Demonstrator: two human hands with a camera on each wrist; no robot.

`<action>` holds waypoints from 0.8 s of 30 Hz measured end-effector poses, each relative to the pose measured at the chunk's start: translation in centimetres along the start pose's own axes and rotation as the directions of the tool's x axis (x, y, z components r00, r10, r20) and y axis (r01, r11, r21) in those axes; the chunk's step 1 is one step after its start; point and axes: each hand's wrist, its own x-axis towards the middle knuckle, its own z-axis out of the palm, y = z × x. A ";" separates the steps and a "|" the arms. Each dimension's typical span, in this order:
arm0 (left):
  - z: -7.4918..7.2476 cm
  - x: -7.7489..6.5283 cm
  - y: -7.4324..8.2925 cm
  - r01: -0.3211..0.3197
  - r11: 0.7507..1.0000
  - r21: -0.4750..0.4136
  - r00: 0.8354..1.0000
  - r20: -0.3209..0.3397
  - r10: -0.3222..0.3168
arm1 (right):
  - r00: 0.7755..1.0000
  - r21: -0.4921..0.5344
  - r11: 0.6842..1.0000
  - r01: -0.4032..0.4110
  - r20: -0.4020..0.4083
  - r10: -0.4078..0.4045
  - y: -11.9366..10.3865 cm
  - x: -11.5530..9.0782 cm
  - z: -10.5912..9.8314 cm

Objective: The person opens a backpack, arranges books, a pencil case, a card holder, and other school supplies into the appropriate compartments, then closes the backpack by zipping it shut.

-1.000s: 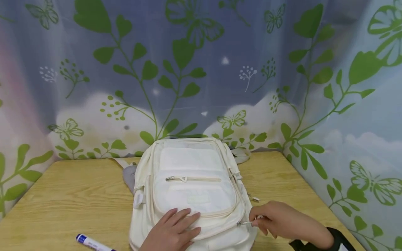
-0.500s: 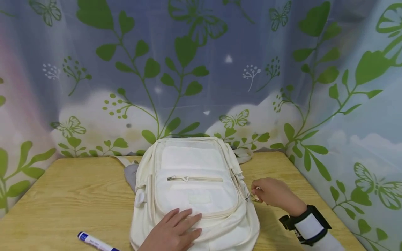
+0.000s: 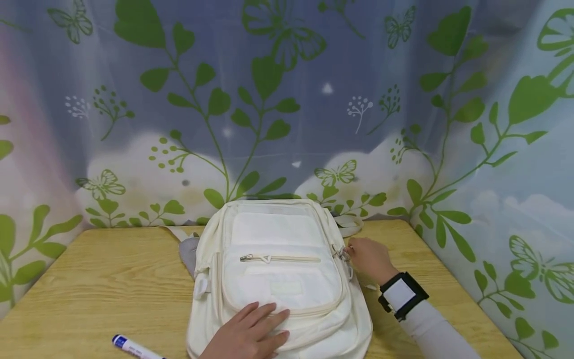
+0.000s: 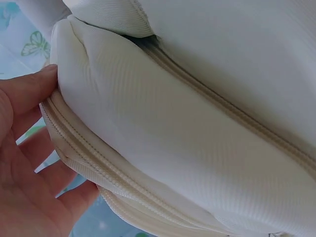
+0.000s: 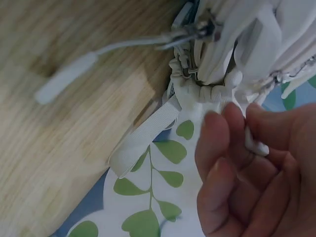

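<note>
A cream-white backpack (image 3: pixel 287 289) lies front side up on the wooden table. My left hand (image 3: pixel 251 331) rests on its lower front with fingers spread; in the left wrist view, thumb and fingertips touch the bag beside a zipped seam (image 4: pixel 118 177). At the bag's right side, my right hand (image 3: pixel 368 257) pinches a zipper pull, whose white tip (image 5: pixel 256 143) shows between thumb and fingers in the right wrist view. Another zipper pull (image 5: pixel 69 76) with a white end hangs loose over the table. A short zipper (image 3: pixel 282 258) crosses the front pocket.
A blue-capped marker (image 3: pixel 136 347) lies on the table (image 3: pixel 125 279) left of the bag. A grey plush-looking item (image 3: pixel 188 252) is beside the bag's left edge. Behind and to the right hangs a leaf-patterned curtain (image 3: pixel 287 99).
My right hand has moved from the bag's lower right corner up along its right side, drawing the zipper pull along. My left hand has stayed on the lower front.
</note>
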 end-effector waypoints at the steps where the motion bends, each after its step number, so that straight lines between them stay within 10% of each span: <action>1: 0.0 0.0 0.0 0.001 1.000 0.002 1.000 -0.003 -0.001 | 1.000 0.004 1.000 -0.011 0.010 0.011 -0.1 0.3 0.0; 9: -0.4 0.4 -0.8 -0.021 0.999 -0.033 1.000 0.010 0.022 | 0.988 -0.007 0.996 0.089 0.131 -0.087 -0.7 -0.3 -0.6; 17: -1.5 1.5 -2.1 -0.044 0.992 -0.119 0.999 0.015 0.046 | 0.960 0.122 0.953 0.279 -0.018 -0.279 -1.2 -1.2 -0.5; 24: -2.6 2.0 -4.0 0.163 0.958 -0.235 0.987 0.036 -0.159 | 0.956 0.143 0.946 0.291 -0.021 -0.291 -1.9 -1.3 0.0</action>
